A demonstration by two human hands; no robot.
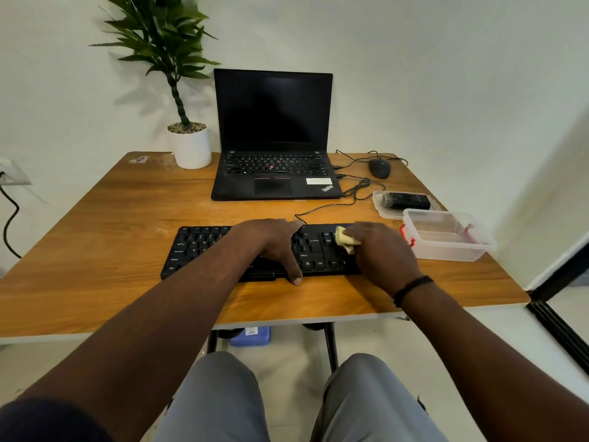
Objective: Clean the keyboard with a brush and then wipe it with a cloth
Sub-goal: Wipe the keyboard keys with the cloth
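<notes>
The black keyboard sits near the front edge of the wooden table, but a good chunk of it is covered: the left hand hides the middle keys and the right hand blocks the whole right end. Only a few legends read cleanly, like "Ctrl" at both ends of the bottom row and some letters near Q and A; the rest are too small. The yellow cloth mostly disappears under the right palm, with just a bunched corner poking out on the left.

The laptop behind has "ThinkPad" on its palm rest, plus a white sticker I can't read. The brush lies in a clear lid at right, bristles blurry, just behind a clear plastic container with red latches.

The left hand lies flat across the keyboard, fingers spread over the far edge, thumb stretched to the near edge. The right hand is palm down, fingers curled around the cloth, pressing it onto the keys. A dark band circles that wrist.
</notes>
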